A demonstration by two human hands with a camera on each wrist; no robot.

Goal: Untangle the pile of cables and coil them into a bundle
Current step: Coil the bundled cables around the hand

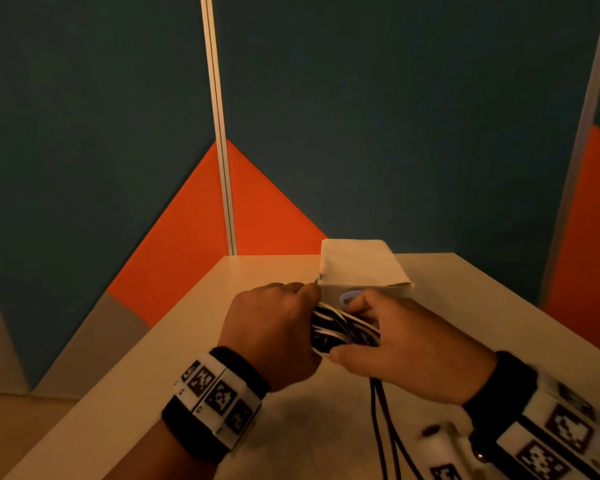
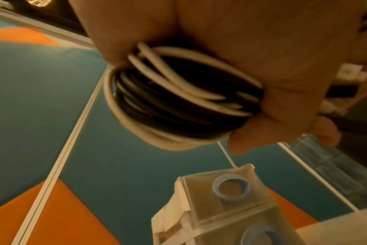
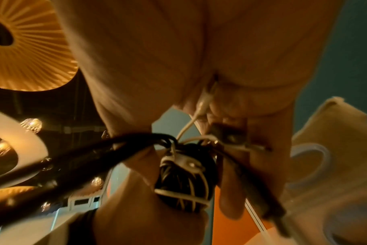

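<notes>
A coil of black and white cables (image 1: 342,330) hangs above the table between both hands. My left hand (image 1: 278,327) grips its left side, fingers curled round the loops (image 2: 174,99). My right hand (image 1: 395,341) holds the right side, thumb under the coil, fingers over it, with plug ends pinched in the palm (image 3: 205,102). Loose black cable ends (image 1: 385,431) trail from the right hand down toward the near table edge. In the right wrist view the bundle (image 3: 184,182) shows white strands crossing black ones.
A pale box with blue rings (image 1: 357,268) stands on the white table (image 1: 153,393) just behind the hands (image 2: 230,195). Teal and orange partition walls (image 1: 118,133) enclose the table's far corner. Both wrists wear marker bands.
</notes>
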